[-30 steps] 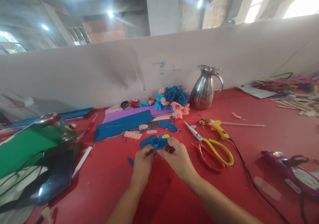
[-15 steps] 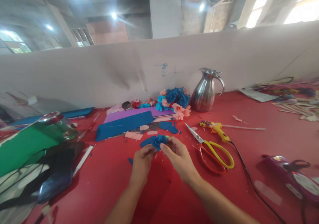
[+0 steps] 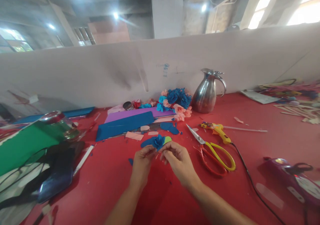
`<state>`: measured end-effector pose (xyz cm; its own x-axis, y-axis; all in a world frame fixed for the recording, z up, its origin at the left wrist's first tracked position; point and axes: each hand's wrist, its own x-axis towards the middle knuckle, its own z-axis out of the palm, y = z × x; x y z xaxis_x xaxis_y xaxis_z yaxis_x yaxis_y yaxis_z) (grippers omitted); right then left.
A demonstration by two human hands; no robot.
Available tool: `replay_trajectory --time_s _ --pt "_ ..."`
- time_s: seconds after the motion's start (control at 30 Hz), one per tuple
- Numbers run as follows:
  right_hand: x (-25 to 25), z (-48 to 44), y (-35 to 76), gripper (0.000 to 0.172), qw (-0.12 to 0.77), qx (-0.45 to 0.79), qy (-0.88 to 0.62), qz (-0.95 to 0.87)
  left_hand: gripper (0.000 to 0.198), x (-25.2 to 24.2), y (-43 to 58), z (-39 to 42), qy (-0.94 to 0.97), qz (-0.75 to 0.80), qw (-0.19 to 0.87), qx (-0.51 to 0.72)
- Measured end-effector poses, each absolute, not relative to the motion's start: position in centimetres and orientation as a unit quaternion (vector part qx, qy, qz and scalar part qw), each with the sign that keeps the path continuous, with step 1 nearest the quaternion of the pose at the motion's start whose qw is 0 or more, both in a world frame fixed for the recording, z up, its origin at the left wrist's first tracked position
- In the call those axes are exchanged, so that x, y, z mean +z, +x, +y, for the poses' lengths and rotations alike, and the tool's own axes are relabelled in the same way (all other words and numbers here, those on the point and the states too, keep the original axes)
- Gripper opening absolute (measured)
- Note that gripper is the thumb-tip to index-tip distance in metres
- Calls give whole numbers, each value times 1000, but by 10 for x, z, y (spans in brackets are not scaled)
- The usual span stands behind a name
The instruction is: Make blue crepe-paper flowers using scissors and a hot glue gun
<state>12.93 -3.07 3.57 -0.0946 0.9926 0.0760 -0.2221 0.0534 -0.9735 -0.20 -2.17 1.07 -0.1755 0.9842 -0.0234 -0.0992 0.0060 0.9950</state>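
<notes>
Blue paper flower left of scissors, base hidden; left hand pinching it; right hand, nearer scissors, narrowly curled at flower's edge; cannot tell whether gripping anything.

Your red surface carries a jug, scissors, a glue gun, a power strip and, left of the scissors, paper scraps.

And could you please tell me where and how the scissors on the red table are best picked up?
I would take the scissors by the yellow and red loops, the right hand coming from the near side. They lie flat, loops towards the person and blades pointing away to the left; the glue gun lies just beyond.
</notes>
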Motion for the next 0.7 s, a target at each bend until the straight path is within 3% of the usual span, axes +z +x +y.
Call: replay_trajectory --time_s 0.7 --pt "25 -24 131 5 515 365 -475 -613 19 7 -2 -23 458 476 524 537"
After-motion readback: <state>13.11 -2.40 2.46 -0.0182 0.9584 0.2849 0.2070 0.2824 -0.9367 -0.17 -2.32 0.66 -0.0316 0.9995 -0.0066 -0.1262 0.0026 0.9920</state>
